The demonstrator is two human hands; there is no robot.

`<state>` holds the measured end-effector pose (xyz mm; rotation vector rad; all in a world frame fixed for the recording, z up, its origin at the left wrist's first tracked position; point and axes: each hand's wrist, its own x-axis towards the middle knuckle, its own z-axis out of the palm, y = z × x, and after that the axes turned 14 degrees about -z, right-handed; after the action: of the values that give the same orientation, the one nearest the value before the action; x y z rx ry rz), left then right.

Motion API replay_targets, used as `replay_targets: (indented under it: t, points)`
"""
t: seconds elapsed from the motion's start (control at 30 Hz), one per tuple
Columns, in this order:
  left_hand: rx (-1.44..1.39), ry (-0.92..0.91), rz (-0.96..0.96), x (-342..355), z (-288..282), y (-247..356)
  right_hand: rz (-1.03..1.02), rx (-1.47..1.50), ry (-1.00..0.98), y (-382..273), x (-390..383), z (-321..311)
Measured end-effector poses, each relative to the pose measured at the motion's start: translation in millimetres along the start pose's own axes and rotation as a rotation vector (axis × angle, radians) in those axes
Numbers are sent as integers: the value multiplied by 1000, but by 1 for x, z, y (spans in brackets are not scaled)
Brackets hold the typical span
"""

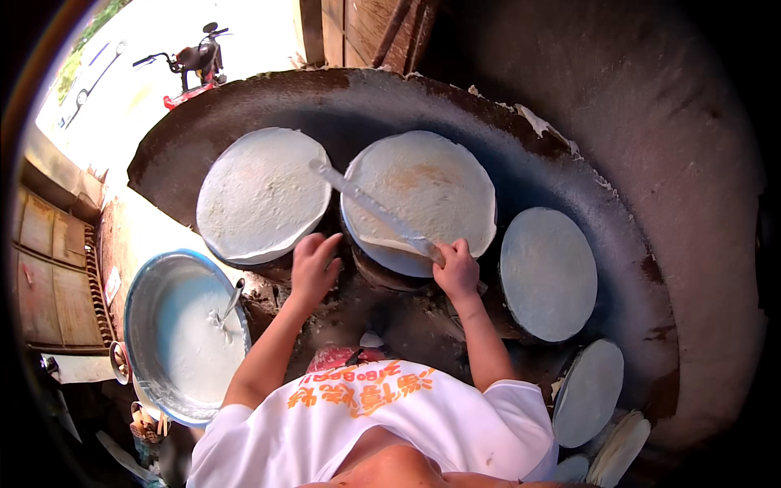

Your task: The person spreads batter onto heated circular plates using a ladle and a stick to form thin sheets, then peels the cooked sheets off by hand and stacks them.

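My right hand (457,271) grips one end of a long, flat, pale scraper (378,213). The blade slants up and left over a thin round pancake (431,183) on the middle griddle (400,261), its far tip near the left pancake's edge. Brownish patches mark the middle pancake, and its near edge sits back from the griddle's rim. A paler, bubbly pancake (262,191) covers the left griddle. Close to that pancake's near right edge, my left hand (314,267) is empty, with thumb and fingers apart.
A blue basin (134,313) of white batter with a metal ladle (235,298) stands at the left. Two pale round griddles (549,272) (589,394) curve along the right. A dark curved ledge (366,93) runs behind. Outside at upper left stands a two-wheeler (198,61).
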<state>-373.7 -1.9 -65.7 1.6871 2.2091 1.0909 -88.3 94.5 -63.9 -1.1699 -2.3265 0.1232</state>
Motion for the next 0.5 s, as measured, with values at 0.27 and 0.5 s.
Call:
replay_targets:
  t: [0.27, 0.5]
  points:
    - [35, -156, 381, 67, 74, 5, -10, 79, -36, 19, 18, -5]
    - [-149, -317, 465, 104, 70, 21, -16, 135, 6, 39, 37, -14]
